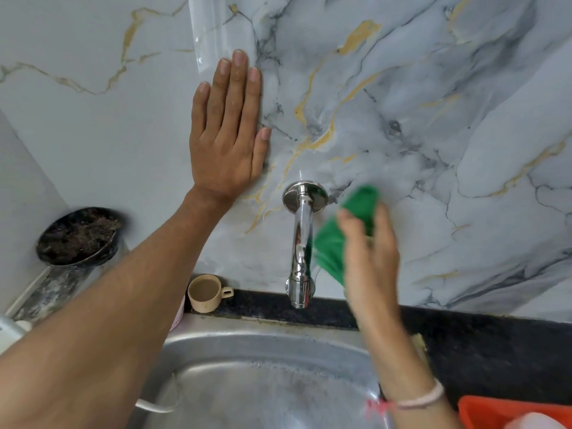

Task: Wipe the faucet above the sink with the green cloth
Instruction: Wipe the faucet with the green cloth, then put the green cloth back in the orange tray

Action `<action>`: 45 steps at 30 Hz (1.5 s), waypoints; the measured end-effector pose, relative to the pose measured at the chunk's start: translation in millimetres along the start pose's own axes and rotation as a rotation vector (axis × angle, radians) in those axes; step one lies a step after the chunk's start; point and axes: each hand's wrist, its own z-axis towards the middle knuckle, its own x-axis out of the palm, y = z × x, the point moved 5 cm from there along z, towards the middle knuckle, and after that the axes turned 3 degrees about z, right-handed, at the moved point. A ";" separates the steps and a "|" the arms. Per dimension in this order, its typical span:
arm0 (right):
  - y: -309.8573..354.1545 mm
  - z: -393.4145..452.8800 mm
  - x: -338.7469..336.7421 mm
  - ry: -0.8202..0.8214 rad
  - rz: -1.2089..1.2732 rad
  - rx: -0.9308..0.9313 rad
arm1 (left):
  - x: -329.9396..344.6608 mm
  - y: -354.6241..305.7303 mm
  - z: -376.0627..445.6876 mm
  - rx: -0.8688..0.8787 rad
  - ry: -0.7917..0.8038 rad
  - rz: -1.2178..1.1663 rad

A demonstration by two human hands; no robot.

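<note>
A chrome faucet (300, 243) juts from the marble-patterned wall above a steel sink (247, 351). My right hand (370, 258) grips the green cloth (332, 243) just to the right of the spout; the hand and cloth are blurred, and the cloth's left edge lies close beside the spout. Whether it touches the metal I cannot tell. My left hand (229, 131) rests flat against the wall up and to the left of the faucet, fingers straight and holding nothing.
A small beige cup (205, 292) stands on the dark counter ledge left of the spout. A dark round pot with soil (79, 235) sits at the far left. An orange container (507, 411) shows at the lower right corner.
</note>
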 end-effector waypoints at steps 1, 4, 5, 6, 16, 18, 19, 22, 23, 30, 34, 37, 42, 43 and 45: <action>12.1 0.9 19.2 0.060 -0.260 -0.151 | 0.8 0.5 -0.3 0.002 0.004 -0.004; 8.2 -14.5 64.9 0.137 -1.025 -0.396 | 1.9 2.1 -0.3 0.014 0.015 0.004; 4.7 -22.3 69.7 0.134 -1.131 -0.420 | 1.6 2.3 0.1 0.017 0.022 -0.004; 0.7 -28.7 69.2 0.128 -1.157 -0.432 | 1.2 2.0 0.3 0.019 0.029 -0.015; -64.3 -133.4 13.7 0.470 -1.025 -0.422 | -64.8 -3.2 5.4 -0.069 0.472 -0.201; -68.3 -150.8 -19.9 0.436 -0.627 -0.167 | -105.6 -10.9 -7.9 -0.157 0.546 -0.343; -66.6 -157.1 -40.2 0.366 -0.384 0.019 | -128.9 -17.5 -18.2 -0.206 0.556 -0.414; -72.9 -169.5 -100.7 0.157 0.311 0.623 | -197.9 -54.1 -54.2 -0.401 0.678 -0.698; -77.7 -174.6 -120.3 0.136 0.497 0.820 | -218.3 -72.7 -64.9 -0.472 0.766 -0.807; -78.8 -194.8 -249.2 0.285 0.557 1.153 | -322.5 -254.5 -140.9 -0.938 1.626 -1.383; -85.0 -215.9 -323.9 0.302 0.431 1.176 | -364.2 -324.7 -167.6 -1.328 1.545 -1.277; -92.3 -225.0 -382.3 0.230 0.123 1.015 | -387.1 -375.0 -185.8 -1.347 1.585 -1.171; -110.4 -222.3 -452.1 0.214 -0.564 0.716 | -403.3 -439.3 -205.1 -1.159 1.650 -0.994; -116.1 -223.3 -459.9 0.227 -0.689 0.689 | -406.0 -448.5 -208.4 -1.114 1.681 -0.960; -124.2 -226.6 -469.3 0.229 -0.853 0.683 | -411.3 -463.3 -216.0 -1.049 1.730 -0.891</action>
